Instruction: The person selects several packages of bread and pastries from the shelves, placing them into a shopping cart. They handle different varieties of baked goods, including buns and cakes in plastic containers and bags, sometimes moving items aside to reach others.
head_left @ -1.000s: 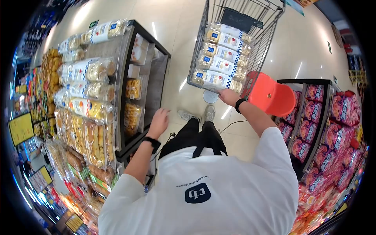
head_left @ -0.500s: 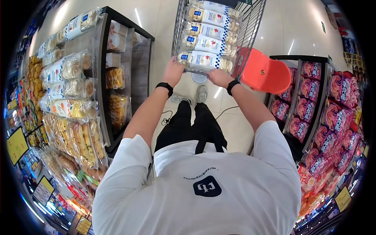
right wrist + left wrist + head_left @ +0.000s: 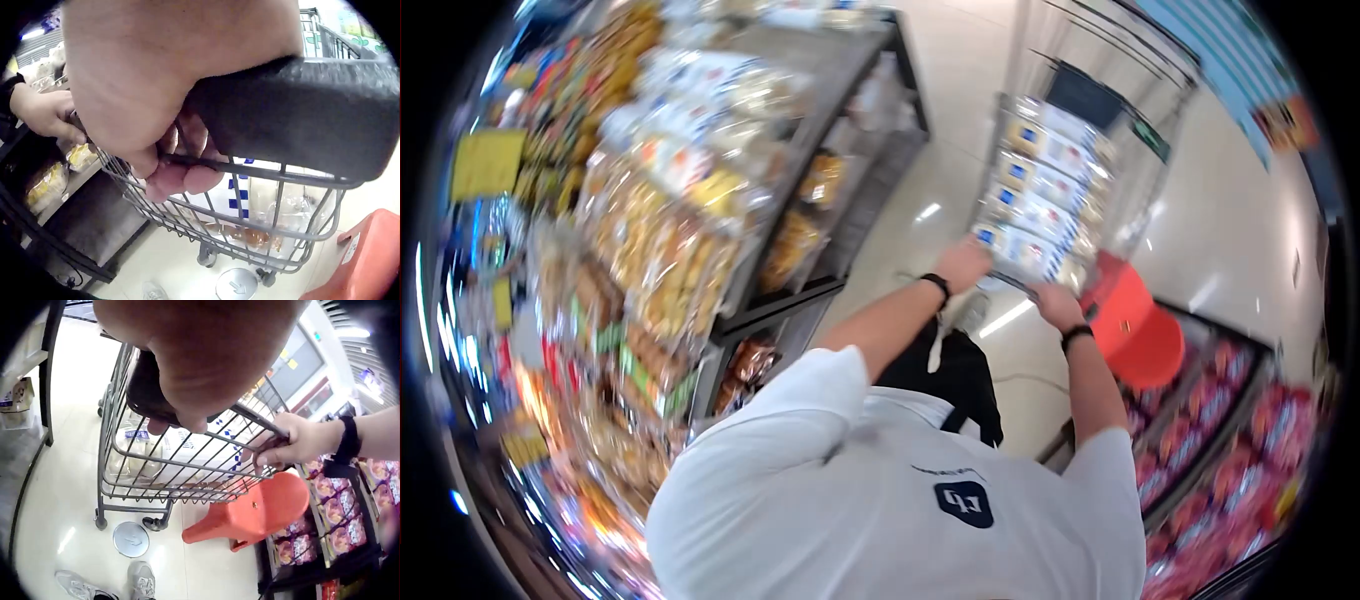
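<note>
Both hands are at the near end of a wire shopping cart (image 3: 215, 453). My left hand (image 3: 963, 265) grips the dark bar at its left corner, and the fingers curl under that bar in the left wrist view. My right hand (image 3: 1060, 306) holds the right part of the same end. In the right wrist view its fingers (image 3: 187, 179) hook around the top wire. Inside the cart lie several long clear bags of pale round buns (image 3: 1040, 215), side by side, with white, blue-checked labels. Blur softens the head view.
On the left stands a rack (image 3: 800, 150) stacked with bagged bread. An orange-red plastic stool (image 3: 1140, 335) stands beside the cart's right side. Behind it, a shelf holds pink packets (image 3: 1200, 430). A round floor sticker (image 3: 131, 539) lies near the feet.
My left hand has gone from beside the bread rack to the cart's end and taken hold. My right hand stays on the cart. The head view has swung, shifting the cart rightward in it.
</note>
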Demonstrator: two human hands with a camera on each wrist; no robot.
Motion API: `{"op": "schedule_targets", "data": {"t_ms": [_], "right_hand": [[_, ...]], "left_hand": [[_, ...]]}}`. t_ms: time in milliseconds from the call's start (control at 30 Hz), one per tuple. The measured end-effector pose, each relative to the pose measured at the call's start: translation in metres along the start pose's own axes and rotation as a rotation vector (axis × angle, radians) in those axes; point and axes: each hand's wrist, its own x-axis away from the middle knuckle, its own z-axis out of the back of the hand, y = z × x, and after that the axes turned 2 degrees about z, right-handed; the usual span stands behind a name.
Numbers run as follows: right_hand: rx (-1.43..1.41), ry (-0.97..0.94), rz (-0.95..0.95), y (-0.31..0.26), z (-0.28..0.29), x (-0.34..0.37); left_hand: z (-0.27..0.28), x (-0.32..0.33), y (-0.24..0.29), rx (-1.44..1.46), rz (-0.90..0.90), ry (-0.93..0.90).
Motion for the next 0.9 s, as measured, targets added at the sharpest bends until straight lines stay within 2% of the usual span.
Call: {"op": "schedule_targets", "data": {"t_ms": [33,100,133,200,233,267,300,333,433,467,500,533,567,600,633,667,700,733,800,900], "right_hand": [[0.012,-0.005,-0.008,0.000,-0.001,-0.005],[-0.015,-0.003,-0.073,-0.016,0.014,-0.011],[0.012,-0.049,-0.112,-0.016,0.013,-0.020],[-0.054,-0.027,-0.086,-0.020,0.009,-0.027],[-0.027,-0.054,-0.107,-0.028,0.011,-0.029],[-0.001,-0.072,-0.128,-0.029,0.010,-0.033],[-0.013,-0.032,-0.129,-0.031,0.006,-0.037],[0.104,-0.046,-0.083,-0.033,0.004,-0.040],[0.069,-0.035,0.008,-0.052,0.019,-0.041],[0.137,-0.218,-0.066,-0.062,0.025,-0.057],[0.202,-0.399,-0.143,-0.074,0.032,-0.074],[0.182,-0.190,0.052,-0.099,0.042,-0.085],[0.158,0.015,0.248,-0.136,0.059,-0.100],[0.070,0.069,0.349,-0.180,0.076,-0.122],[-0.072,0.076,0.309,-0.222,0.088,-0.144],[-0.115,0.089,0.344,-0.259,0.098,-0.166],[-0.259,0.060,0.316,-0.290,0.102,-0.185],[-0.405,0.030,0.288,-0.320,0.102,-0.203],[-0.640,-0.115,0.181,-0.378,0.100,-0.231],[-0.703,-0.223,0.099,-0.430,0.084,-0.254]], "left_hand": [[-0.010,0.000,-0.006,0.089,0.013,0.125],[-0.004,-0.003,-0.007,0.001,0.071,0.025],[0.001,-0.001,-0.011,0.001,0.106,0.056],[0.006,0.010,-0.011,-0.110,0.066,0.130],[0.014,0.020,-0.016,0.022,0.033,0.225],[0.033,0.032,-0.021,0.017,0.052,0.252],[0.053,0.046,-0.023,0.242,0.180,0.272],[0.078,0.063,-0.027,0.471,0.295,0.289],[0.156,0.144,-0.054,0.658,0.645,0.231],[0.170,0.173,-0.066,0.696,0.759,0.214],[0.173,0.202,-0.079,0.668,0.758,0.319],[0.175,0.228,-0.090,0.636,0.756,0.421],[0.179,0.251,-0.099,0.666,0.825,0.434],[0.183,0.267,-0.103,0.696,0.889,0.446],[0.200,0.275,-0.102,0.700,0.929,0.483],[0.217,0.280,-0.102,0.701,0.966,0.521],[0.199,0.285,-0.115,0.838,0.971,0.600],[0.200,0.282,-0.119,0.842,0.969,0.608],[0.206,0.269,-0.123,1.353,0.999,0.859],[0.223,0.250,-0.124,1.517,0.988,0.964]]}}
